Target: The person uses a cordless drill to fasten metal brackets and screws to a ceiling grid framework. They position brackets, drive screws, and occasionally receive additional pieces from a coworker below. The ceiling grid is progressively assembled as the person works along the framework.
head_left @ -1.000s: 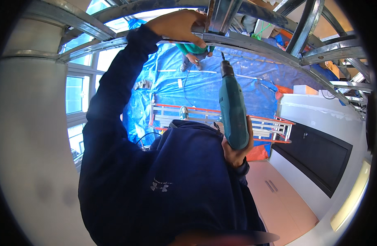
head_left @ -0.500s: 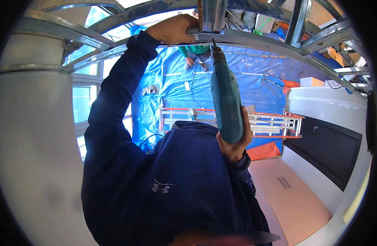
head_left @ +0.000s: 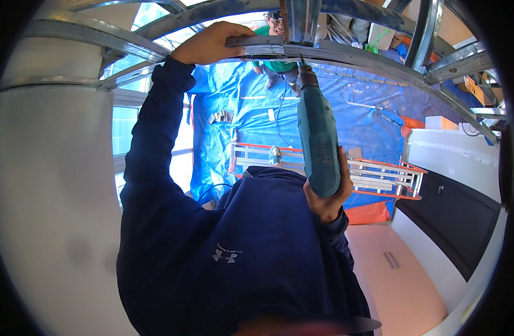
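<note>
My left hand point(head_left: 212, 45) is raised to the ceiling frame, its fingers closed around the end of a short grey metal channel piece point(head_left: 256, 41). That piece lies along a long metal track point(head_left: 357, 55), beside the upright metal stud point(head_left: 301, 22). In my right hand point(head_left: 331, 200) is a teal power drill point(head_left: 319, 143), gripped from below and pointing up. The drill's bit meets the track's lower edge just under the stud, though whether it has entered the metal I cannot tell. The trigger finger is hidden behind the drill body.
Below, a work platform point(head_left: 380, 178) with orange rails stands on blue sheeting point(head_left: 245, 120). A person in green point(head_left: 279, 66) stands on the floor beyond the track. More metal framing point(head_left: 427, 33) crosses overhead. A white wall point(head_left: 50, 196) is close at left; a black door point(head_left: 447, 218) is at right.
My left hand has slid left, away from the stud, showing more of the channel piece. The drill bit stays by the track under the stud. The whole view has shifted slightly.
</note>
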Motion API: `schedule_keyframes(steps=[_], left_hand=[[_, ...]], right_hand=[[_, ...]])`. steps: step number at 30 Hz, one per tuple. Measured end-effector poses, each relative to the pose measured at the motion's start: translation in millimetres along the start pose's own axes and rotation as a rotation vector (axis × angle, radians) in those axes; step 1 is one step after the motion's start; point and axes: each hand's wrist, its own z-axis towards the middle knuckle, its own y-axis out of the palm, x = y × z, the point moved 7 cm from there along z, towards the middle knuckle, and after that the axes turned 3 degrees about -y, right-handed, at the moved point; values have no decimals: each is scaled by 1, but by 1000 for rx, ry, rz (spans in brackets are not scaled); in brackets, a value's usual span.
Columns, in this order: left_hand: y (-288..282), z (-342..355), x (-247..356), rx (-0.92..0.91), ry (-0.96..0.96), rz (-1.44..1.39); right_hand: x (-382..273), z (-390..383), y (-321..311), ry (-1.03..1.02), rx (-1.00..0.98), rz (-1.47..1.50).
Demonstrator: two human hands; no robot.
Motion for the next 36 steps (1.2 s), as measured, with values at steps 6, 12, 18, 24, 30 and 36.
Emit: schedule_keyframes(steps=[6,12,18,24,30,36], left_hand=[[6,-1,1,25,36,-101],[1,1,23,46,85,37],[-2,-16,45,265,9,80],[-9,-64,75,923,187,-83],[90,-97,49,1083,-161,-710],[234,-62,59,557,-388,-1456]], right_hand=[[-2,-7,-3,31,-30,-59],[4,-29,-11,94,-66,3],[20,-50,-21,428,-227,25],[20,-57,-25,498,-235,-111],[14,-63,-25,590,-250,-145],[18,-69,-21,558,-353,-264]])
